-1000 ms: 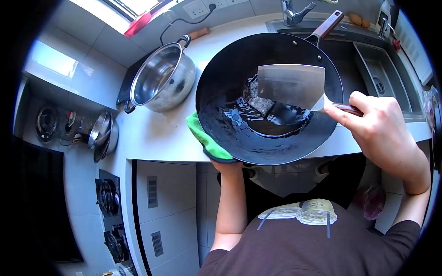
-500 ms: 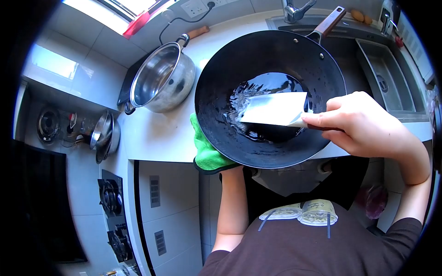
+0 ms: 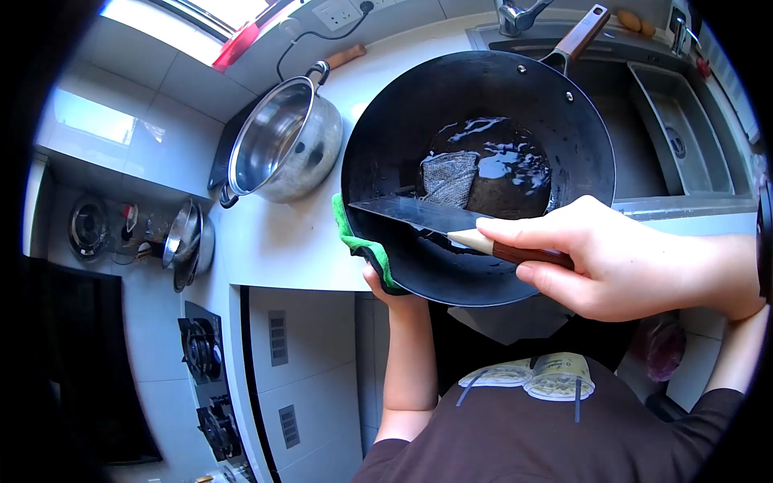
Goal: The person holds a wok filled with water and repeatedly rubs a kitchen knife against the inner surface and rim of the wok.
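Note:
My right hand is closed round the wooden handle of a kitchen cleaver. Its blade points left over the near side of a black wok and is seen nearly edge-on. A little water lies in the wok's bottom, with a grey mesh-like pad in it beside the blade. At the wok's near left rim, my left hand grips a green cloth against the outside. Most of its fingers are hidden under the cloth and wok. The wok's handle points up and right, toward the sink.
A steel two-handled pot stands on the white counter left of the wok. Behind and to the right are a sink and a faucet. A gas stove lies at lower left. A cable runs to the wall socket.
The cleaver has turned from its flat side to nearly edge-on and moved down and left toward the near rim. The pad now shows in the water. More of my left hand shows below the cloth.

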Demonstrator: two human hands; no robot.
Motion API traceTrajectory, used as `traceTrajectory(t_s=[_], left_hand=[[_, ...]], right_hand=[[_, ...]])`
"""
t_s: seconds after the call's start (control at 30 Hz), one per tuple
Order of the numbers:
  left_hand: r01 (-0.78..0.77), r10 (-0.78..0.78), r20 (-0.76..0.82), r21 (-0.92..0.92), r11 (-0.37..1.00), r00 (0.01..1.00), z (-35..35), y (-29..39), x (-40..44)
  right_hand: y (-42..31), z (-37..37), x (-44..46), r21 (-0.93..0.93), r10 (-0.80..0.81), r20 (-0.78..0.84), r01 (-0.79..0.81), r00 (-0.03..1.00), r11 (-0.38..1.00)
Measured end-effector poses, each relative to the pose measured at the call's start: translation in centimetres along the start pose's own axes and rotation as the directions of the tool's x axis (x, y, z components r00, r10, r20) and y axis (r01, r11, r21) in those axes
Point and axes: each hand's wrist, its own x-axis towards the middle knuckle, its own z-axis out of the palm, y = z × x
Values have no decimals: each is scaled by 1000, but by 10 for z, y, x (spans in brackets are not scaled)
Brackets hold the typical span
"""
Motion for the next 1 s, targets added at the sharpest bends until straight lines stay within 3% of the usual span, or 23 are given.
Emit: traceTrajectory(t_s=[0.07,0.1,0.13,0.17,0.3,0.33,0.37,0.43,0.47,0.53,0.57,0.63,0.67,0.77,0.83,0.9,0.93,0.97,1.0], left_hand=[[9,-53,-97,-408,913,994,4,-11,0],[9,-53,-95,-409,912,994,6,-11,2],[-41,89,84,-456,889,993,8,-10,4],[-81,238,250,-510,856,939,9,-9,6],[-31,160,212,-510,859,964,8,-8,3],[-79,159,252,-298,951,955,4,-3,6],[-78,159,256,-299,951,954,6,-2,5],[-84,85,9,-84,993,996,14,3,0],[-87,88,8,-84,993,996,8,-1,1],[-147,207,144,-343,928,968,-2,-11,2],[-145,205,143,-346,927,968,-7,-14,0],[-90,96,39,-122,988,995,-9,-9,-1],[-62,114,116,-377,924,987,-8,-11,0],[-26,159,205,-537,843,966,1,-7,2],[-86,202,164,-530,844,966,-6,-14,5],[70,274,431,-632,772,860,-7,-16,9],[66,256,397,-640,766,882,-8,-19,6],[66,256,397,-640,766,881,-8,-18,1],[15,168,299,-525,851,939,-3,-13,0]], right_hand=[[2,4,-1,22,-8,-20,9,1000,1000],[-1,6,0,44,-15,-37,17,999,999],[-7,6,-2,9,-23,0,23,1000,1000],[-17,0,-8,-15,112,110,-111,988,994],[-24,0,-5,-1,148,127,-149,981,989],[-22,2,-3,-15,171,111,-171,979,985],[-17,6,0,-16,147,79,-146,986,989],[-21,5,-1,-3,172,93,-172,981,985],[-24,4,-6,-15,159,108,-159,981,987],[-32,1,-15,-12,156,139,-155,978,988],[-32,1,-13,-12,159,140,-159,977,987],[-33,2,-4,-15,216,129,-215,968,976],[-28,4,-1,-9,162,83,-162,983,987],[-30,5,-7,-12,170,111,-170,979,985],[-37,5,-14,3,137,134,-138,982,990],[-33,6,-5,6,169,100,-171,980,985],[-30,8,4,38,221,74,-224,972,974],[-21,15,2,100,87,-51,-82,995,992],[-28,11,3,73,153,9,-153,988,986]])
